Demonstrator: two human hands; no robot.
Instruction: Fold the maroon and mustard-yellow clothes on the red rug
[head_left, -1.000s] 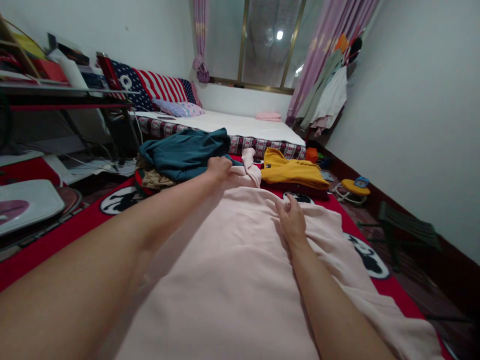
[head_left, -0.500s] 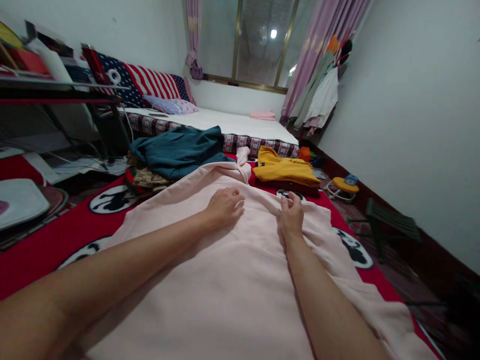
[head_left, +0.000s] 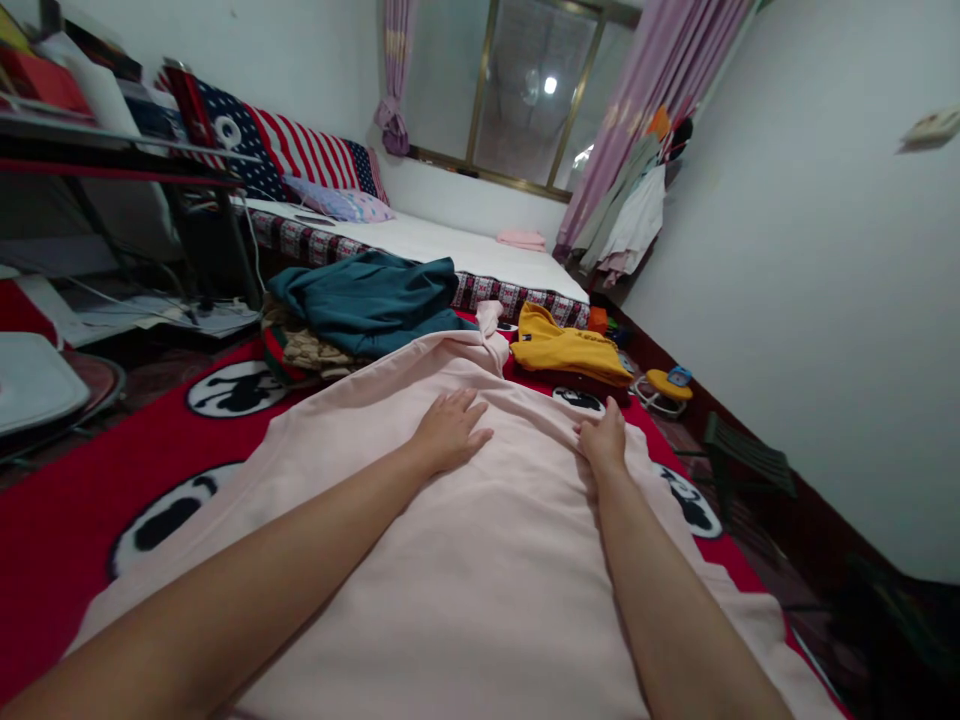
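Note:
A large pale pink garment (head_left: 465,560), possibly a hoodie or sweatshirt, is spread over the red cover in front of me. A bunched strip of it stands up at its far end. My left hand (head_left: 450,432) lies flat on the cloth left of centre, palm down with the fingers spread. Near the garment's far right edge, my right hand (head_left: 604,437) rests on the fabric, its thumb side apart from the raised fingers. Creases run across the cloth toward that hand.
Beyond the garment lie a heaped teal garment (head_left: 367,300) and a folded yellow garment (head_left: 570,345). The red cover (head_left: 67,540) has round black-and-white patches. A desk (head_left: 112,165) stands left, a bed (head_left: 442,238) behind, and a dark green stool (head_left: 742,455) right.
My left hand has flattened and spread its fingers on the cloth. My right hand has shifted slightly right, its fingers parting. The view has tilted a little.

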